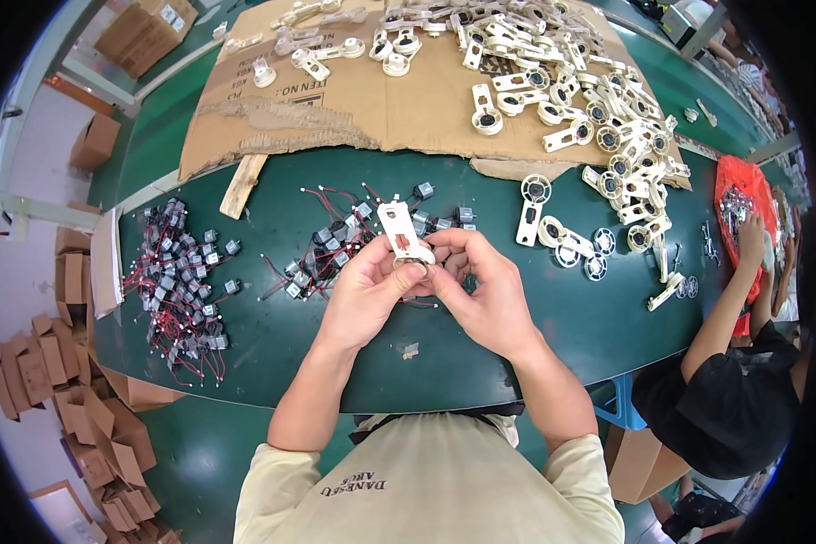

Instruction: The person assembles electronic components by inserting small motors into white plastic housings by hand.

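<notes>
Between my two hands is a white plastic housing (395,220), long and narrow with a rounded near end. Some red shows in its opening. My left hand (358,297) grips its near end from the left, thumb on top. My right hand (491,295) pinches the same end from the right, its fingers curled and partly hidden. Just behind and under the hands lie several small motors (325,238) with red and dark wires. To the right of my hands, another white housing with a round grille (533,201) rests on the green table (444,367).
A heap of wired motors (177,272) lies at left. Beyond, a cardboard sheet (408,118) bears many white housings (607,109). Loose round grilles (596,267) lie right. A wooden stick (242,188) touches the cardboard. At far right, a co-worker's arm (725,304) reaches toward a red bag (733,181).
</notes>
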`<state>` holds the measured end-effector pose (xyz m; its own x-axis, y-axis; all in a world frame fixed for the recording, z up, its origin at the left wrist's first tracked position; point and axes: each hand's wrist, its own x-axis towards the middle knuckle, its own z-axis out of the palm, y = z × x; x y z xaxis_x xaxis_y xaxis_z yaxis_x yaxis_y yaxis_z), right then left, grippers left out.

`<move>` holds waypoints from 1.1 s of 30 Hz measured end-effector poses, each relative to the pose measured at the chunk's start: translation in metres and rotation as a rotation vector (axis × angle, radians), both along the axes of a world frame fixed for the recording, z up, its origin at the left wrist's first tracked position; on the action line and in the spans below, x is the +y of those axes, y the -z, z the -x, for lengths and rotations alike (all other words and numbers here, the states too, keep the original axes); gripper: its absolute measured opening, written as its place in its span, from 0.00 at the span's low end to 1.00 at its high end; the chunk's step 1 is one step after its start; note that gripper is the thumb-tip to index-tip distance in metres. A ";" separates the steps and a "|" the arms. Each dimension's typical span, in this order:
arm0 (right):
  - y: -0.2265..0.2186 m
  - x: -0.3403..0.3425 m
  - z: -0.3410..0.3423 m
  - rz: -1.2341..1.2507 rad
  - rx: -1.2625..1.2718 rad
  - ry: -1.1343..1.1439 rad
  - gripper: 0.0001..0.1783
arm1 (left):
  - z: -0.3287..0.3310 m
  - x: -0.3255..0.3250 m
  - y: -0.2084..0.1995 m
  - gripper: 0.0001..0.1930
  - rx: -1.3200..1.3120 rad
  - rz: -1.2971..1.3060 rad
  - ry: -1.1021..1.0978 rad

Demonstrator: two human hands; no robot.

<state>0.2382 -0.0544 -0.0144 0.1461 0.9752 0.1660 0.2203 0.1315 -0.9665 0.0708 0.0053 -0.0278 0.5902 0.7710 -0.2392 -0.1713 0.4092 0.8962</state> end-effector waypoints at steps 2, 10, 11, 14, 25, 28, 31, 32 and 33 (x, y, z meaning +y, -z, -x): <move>0.013 0.003 -0.003 -0.023 0.074 0.031 0.15 | -0.008 -0.004 -0.008 0.18 -0.097 0.032 -0.055; 0.011 0.005 0.000 0.103 0.539 -0.060 0.12 | -0.013 -0.012 0.000 0.17 -0.070 -0.171 -0.132; 0.010 0.005 0.000 0.132 0.573 -0.072 0.11 | -0.013 -0.014 0.000 0.17 -0.070 -0.169 -0.128; 0.014 0.004 0.002 0.156 0.583 -0.041 0.10 | -0.015 -0.018 0.003 0.17 0.009 -0.296 -0.104; 0.013 0.006 -0.005 0.234 0.801 -0.083 0.11 | -0.017 -0.020 0.007 0.18 0.198 -0.668 -0.156; 0.006 0.006 -0.011 0.261 0.722 -0.173 0.13 | -0.015 -0.018 0.010 0.17 0.075 -0.394 -0.166; 0.014 0.006 -0.007 0.143 0.683 -0.187 0.14 | -0.012 -0.016 0.008 0.16 0.046 -0.424 -0.170; 0.018 0.006 -0.006 0.141 0.682 -0.191 0.14 | -0.012 -0.015 0.009 0.15 0.029 -0.440 -0.182; 0.024 0.006 -0.004 0.095 0.511 -0.160 0.14 | -0.012 -0.016 0.010 0.15 0.030 -0.440 -0.184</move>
<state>0.2423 -0.0487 -0.0380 0.0336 0.9992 0.0230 -0.2961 0.0319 -0.9546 0.0823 -0.0102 -0.0374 0.4325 0.8938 0.1190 -0.1771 -0.0452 0.9831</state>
